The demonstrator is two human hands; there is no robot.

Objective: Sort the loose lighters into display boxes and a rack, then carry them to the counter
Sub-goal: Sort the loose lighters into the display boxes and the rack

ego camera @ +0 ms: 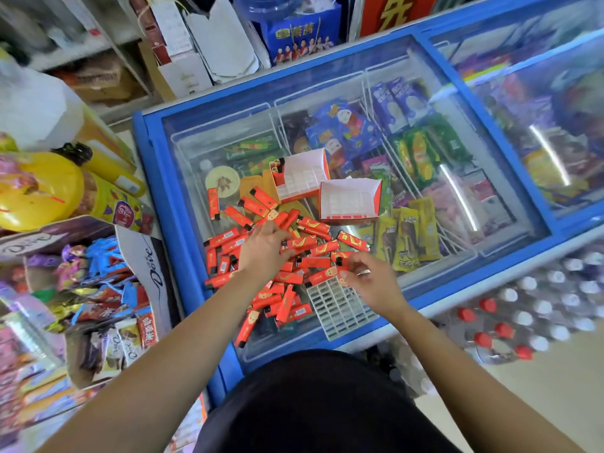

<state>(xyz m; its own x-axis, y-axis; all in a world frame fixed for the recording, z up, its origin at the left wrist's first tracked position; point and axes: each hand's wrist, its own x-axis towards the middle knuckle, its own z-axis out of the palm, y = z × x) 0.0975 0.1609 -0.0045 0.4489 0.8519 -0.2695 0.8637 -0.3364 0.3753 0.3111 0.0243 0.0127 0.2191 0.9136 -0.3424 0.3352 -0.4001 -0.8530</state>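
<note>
While the left hand [264, 250] lies palm-down on the heap of loose lighters [225, 246], its fingers bend over the red cases. I cannot tell whether they actually grip any. The heap spreads over the glass freezer lid [186, 138] from its middle down to the near edge, closer to the left edge than the right.

The right hand [369, 282] hangs just over the far end of the white rack [340, 312], fingers curled, with thumb and forefinger pinching 1 red lighter [331, 273]. The rack lies flat at the lid's near edge, touching the heap on its left side.

Beyond the heap, toward the lid's middle, 2 open boxes stand side by side. The left display box [304, 173] has 2 lighters upright in its left corner, and the right display box [351, 194] sits just beside it.
</note>
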